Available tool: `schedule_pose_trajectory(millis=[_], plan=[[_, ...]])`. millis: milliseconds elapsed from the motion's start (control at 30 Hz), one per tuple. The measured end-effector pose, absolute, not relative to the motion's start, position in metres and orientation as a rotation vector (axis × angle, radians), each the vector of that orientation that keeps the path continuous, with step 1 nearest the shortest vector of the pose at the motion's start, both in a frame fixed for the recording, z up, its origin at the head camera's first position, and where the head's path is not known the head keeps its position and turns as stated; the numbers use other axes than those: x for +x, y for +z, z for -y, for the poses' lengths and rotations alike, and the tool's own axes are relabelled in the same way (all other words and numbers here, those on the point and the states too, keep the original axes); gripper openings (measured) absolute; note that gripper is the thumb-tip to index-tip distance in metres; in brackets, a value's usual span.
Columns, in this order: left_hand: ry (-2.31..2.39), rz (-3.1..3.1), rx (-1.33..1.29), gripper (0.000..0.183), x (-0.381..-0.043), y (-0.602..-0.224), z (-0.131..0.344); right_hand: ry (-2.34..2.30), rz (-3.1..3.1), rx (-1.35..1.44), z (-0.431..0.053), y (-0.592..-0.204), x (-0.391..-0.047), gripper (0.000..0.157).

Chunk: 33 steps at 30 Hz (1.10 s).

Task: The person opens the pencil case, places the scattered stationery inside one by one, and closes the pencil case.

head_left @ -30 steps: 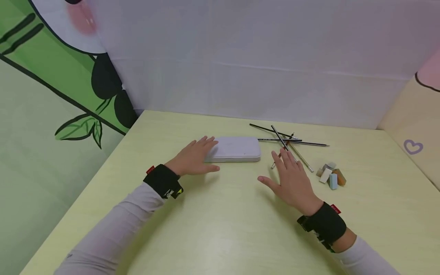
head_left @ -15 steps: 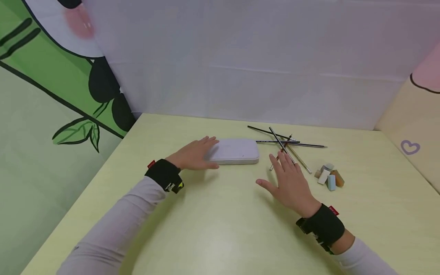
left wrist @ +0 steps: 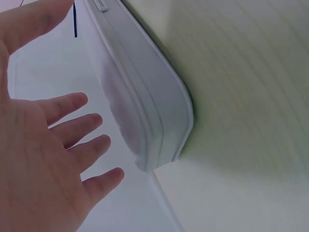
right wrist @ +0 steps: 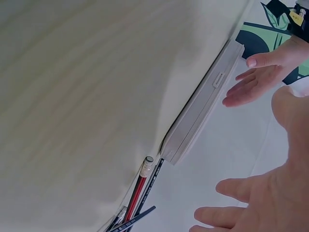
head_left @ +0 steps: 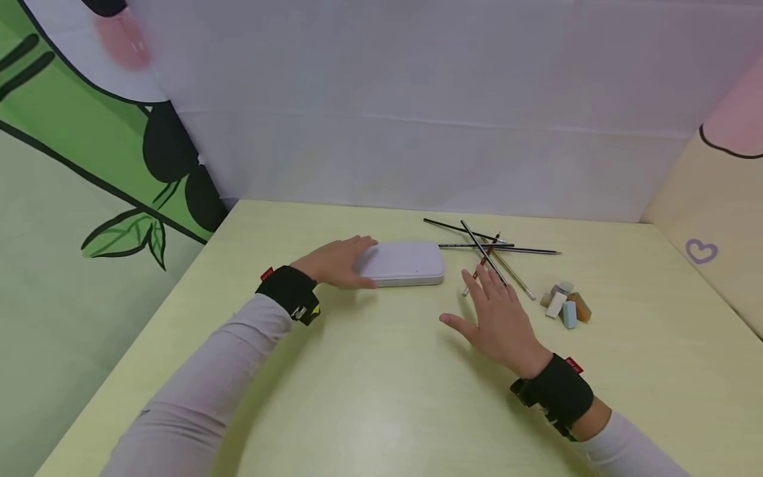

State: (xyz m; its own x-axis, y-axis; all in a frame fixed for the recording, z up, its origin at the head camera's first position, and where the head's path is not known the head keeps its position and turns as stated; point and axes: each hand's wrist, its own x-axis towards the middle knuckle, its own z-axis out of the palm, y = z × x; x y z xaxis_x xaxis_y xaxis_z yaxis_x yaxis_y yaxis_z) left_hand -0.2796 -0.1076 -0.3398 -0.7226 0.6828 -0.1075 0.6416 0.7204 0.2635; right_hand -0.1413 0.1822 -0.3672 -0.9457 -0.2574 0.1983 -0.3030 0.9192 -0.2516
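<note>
A white pencil case (head_left: pixel 405 262) lies flat and closed on the table, a latch (right wrist: pixel 218 79) showing on its front side. At its left end my left hand (head_left: pixel 338 262) hovers with fingers spread; the left wrist view shows a gap between the fingers and the case (left wrist: pixel 140 96). My right hand (head_left: pixel 499 321) is held above the table, fingers extended, in front of a loose pile of pencils (head_left: pixel 512 265). Neither hand holds anything. One pencil (right wrist: pixel 137 188) is red and black with a white eraser end. The right fingertips hide part of the pile in the head view.
Several small erasers (head_left: pixel 569 315), white, grey, blue and orange-brown, are clustered right of the pencils. A pale wall sheet (head_left: pixel 417 132) rises behind the table (head_left: pixel 369 397). Printed panels stand left and right.
The view has shifted slightly, so the table's things sit a little further left in it. Both hands keep nearly the same pose, and the case, pencils and erasers stay where they were.
</note>
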Motion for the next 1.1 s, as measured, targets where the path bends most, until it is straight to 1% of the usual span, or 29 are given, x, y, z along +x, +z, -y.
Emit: schedule_pose_trajectory(millis=[367,600,1100], plan=[[0.250,-2.709,1.059,0.088,-0.282,-0.350,0.119,0.407,2.914,0.380,-0.167,-0.374,-0.124,0.087],[0.245,-2.699,1.099,0.091,-0.283,-0.351,0.117,0.403,2.912,0.337,-0.158,-0.376,-0.114,0.087],[0.326,-2.666,1.087,0.096,-0.276,-0.358,0.118,0.408,2.922,0.269,-0.141,-0.378,-0.092,0.088]])
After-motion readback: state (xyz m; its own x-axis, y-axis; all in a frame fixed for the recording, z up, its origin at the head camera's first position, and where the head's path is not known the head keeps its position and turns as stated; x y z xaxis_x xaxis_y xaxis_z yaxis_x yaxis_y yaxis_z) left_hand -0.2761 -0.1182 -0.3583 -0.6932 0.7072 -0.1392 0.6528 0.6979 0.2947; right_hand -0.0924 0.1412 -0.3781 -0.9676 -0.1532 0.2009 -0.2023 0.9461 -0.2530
